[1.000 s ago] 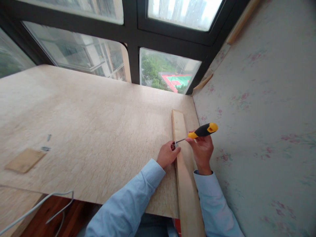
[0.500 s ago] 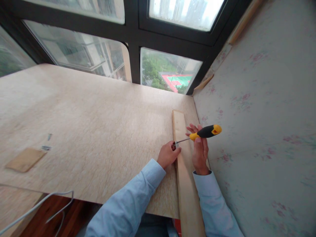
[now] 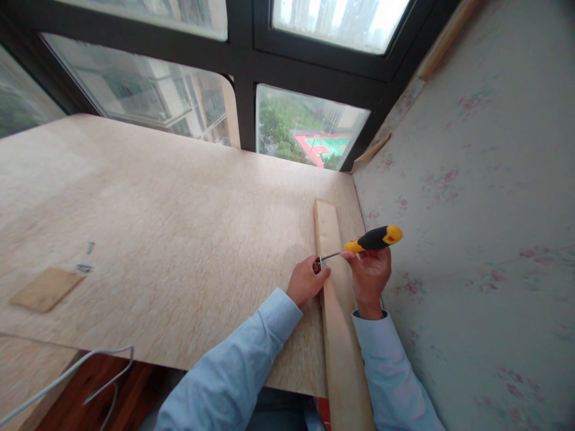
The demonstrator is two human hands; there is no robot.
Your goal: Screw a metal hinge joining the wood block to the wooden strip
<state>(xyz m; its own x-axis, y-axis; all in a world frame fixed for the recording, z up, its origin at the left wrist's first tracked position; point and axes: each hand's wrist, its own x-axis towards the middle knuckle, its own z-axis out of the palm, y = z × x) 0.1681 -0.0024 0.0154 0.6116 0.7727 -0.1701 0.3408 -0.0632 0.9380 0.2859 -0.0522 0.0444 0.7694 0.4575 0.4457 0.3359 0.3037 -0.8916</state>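
So the plank (image 3: 339,335) runs up from the bottom edge, right of centre. Left hand (image 3: 306,280) has a little metal bit (image 3: 322,263) pinched at its left edge, fingers closed. Right hand (image 3: 374,274), right of that, has its fingers gripping the screwdriver (image 3: 375,238), tip at the metal bit. Window (image 3: 245,72) fills the top.

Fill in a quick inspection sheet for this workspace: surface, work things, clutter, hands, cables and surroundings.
Surface: pale, marbled worktop.
Job's things: yellow-and-black screwdriver, its tip at a small metal piece by the long wooden board.
Clutter: flat wood offcut; loose metal bits, probably screws.
Hands: left hand pinches the metal piece; right hand holds the screwdriver.
Cables: pale cable, front left.
Surroundings: dark-framed window ahead; floral wall right.
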